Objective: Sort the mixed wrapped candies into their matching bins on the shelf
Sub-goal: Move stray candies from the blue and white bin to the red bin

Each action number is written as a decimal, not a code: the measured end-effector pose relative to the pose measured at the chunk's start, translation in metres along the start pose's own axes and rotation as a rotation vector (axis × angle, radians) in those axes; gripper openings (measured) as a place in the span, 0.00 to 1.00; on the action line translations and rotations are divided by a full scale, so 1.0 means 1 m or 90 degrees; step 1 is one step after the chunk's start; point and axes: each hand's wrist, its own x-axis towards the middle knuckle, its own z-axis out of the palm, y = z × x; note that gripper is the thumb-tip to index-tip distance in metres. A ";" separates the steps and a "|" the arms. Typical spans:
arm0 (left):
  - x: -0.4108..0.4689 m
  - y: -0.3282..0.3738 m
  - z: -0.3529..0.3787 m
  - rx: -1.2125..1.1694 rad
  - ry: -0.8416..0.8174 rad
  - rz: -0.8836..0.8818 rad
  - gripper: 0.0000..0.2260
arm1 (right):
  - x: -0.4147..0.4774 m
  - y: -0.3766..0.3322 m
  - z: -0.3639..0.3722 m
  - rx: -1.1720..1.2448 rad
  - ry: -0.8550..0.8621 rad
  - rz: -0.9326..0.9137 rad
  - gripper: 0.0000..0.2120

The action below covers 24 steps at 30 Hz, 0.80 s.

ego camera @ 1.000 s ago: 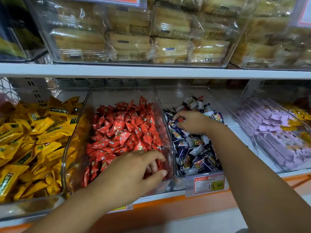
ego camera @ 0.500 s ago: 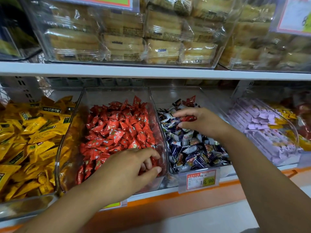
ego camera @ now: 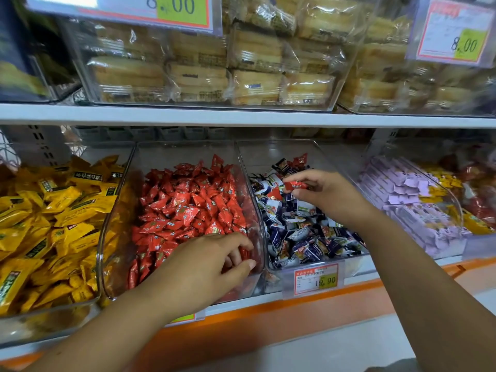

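Red foil, twisted ends: the stray red wrapped candy point(ego camera: 295, 186) is pinched between thumb and fingertips of the right hand point(ego camera: 326, 196), just above the heap of navy-and-white wrapped candies point(ego camera: 303, 232) in the clear plastic navy-candy bin point(ego camera: 281, 150). We read this as a sorting pick. The red piece does not match the heap below, so it is held clear of it, lying roughly level. It is near the wall shared with the clear plastic red-candy bin point(ego camera: 188, 149) just beside, on the left.

The right hand grips only this one piece; its remaining fingers curl loosely behind the pinch.

The left hand point(ego camera: 209, 261) sits in the front right corner of the red-candy bin, fingers curled down among the red candies point(ego camera: 188, 208) and thumb drawn toward them. Red wrappers show between the fingers, but we cannot tell whether it actually grips any. Our guess is that it is depositing or steadying pieces there.

Two more red strays point(ego camera: 300, 158) lie in the navy-candy bin, one at the back and one just under the held piece, so sorting is not finished.
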 end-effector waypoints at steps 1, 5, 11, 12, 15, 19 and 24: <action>0.000 0.000 0.001 -0.004 0.003 0.000 0.13 | 0.000 0.000 0.000 -0.002 -0.003 0.000 0.12; 0.000 -0.002 0.002 0.000 0.007 0.004 0.14 | 0.001 0.000 0.003 -0.005 0.004 0.016 0.11; 0.000 -0.002 0.001 -0.003 0.007 0.009 0.14 | 0.009 0.009 0.003 0.002 0.064 0.058 0.09; 0.000 -0.001 0.001 -0.003 0.007 0.009 0.14 | 0.010 0.010 0.003 -0.011 0.069 0.060 0.08; 0.000 -0.001 0.001 -0.001 0.009 0.008 0.14 | 0.015 0.011 0.009 -0.043 0.063 0.054 0.05; 0.000 0.000 0.000 0.001 0.008 0.008 0.14 | 0.026 0.011 0.024 -0.077 0.044 0.054 0.05; 0.000 -0.001 0.000 0.005 0.006 0.008 0.14 | 0.034 0.011 0.039 -0.123 -0.003 0.054 0.05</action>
